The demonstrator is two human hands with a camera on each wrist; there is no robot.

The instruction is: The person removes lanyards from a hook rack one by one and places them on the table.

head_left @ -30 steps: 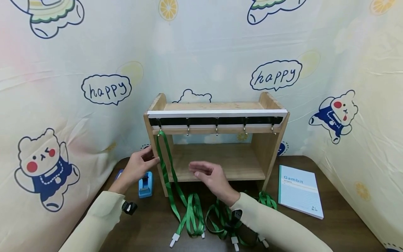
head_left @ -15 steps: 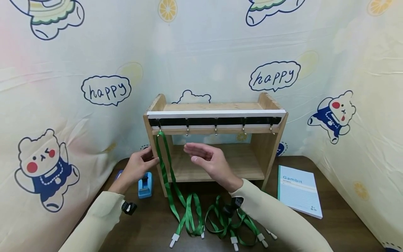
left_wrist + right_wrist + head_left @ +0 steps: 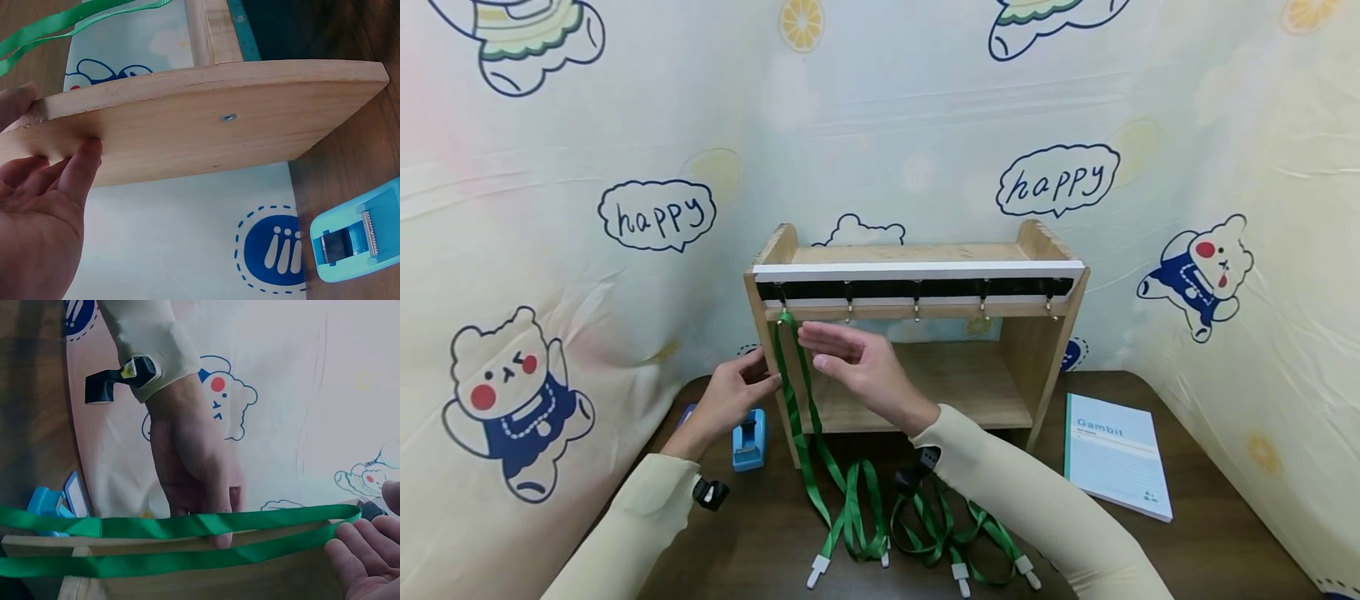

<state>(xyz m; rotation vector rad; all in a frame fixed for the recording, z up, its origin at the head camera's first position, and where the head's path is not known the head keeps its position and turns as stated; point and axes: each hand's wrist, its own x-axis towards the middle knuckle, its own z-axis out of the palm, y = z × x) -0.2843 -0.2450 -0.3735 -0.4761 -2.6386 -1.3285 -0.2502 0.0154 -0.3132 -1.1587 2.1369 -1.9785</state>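
Observation:
My left hand [image 3: 730, 400] holds the left side panel of a small wooden shelf [image 3: 955, 392]. In the left wrist view its thumb lies at the panel's front edge and its fingers [image 3: 84, 169] press the outer face. A green lanyard [image 3: 801, 446] hangs in a loop from the leftmost hook and trails down to the table. Just right of that loop's upper part is my right hand [image 3: 868, 371], fingers straight and together, holding nothing. In the right wrist view its fingertips [image 3: 350, 534] are beside the loop's top; whether they touch it I cannot tell.
Several metal hooks [image 3: 917, 308] line the shelf's black strip. More green lanyards [image 3: 928, 529] with white clips lie on the dark table [image 3: 730, 550], partly behind my right forearm. A blue tape dispenser [image 3: 748, 442] stands left, a light-blue notebook [image 3: 1116, 454] right. Printed cloth surrounds the back.
My right hand has risen and moved left, from before the shelf's lower opening to beside the hanging lanyard. The left hand keeps its place on the side panel.

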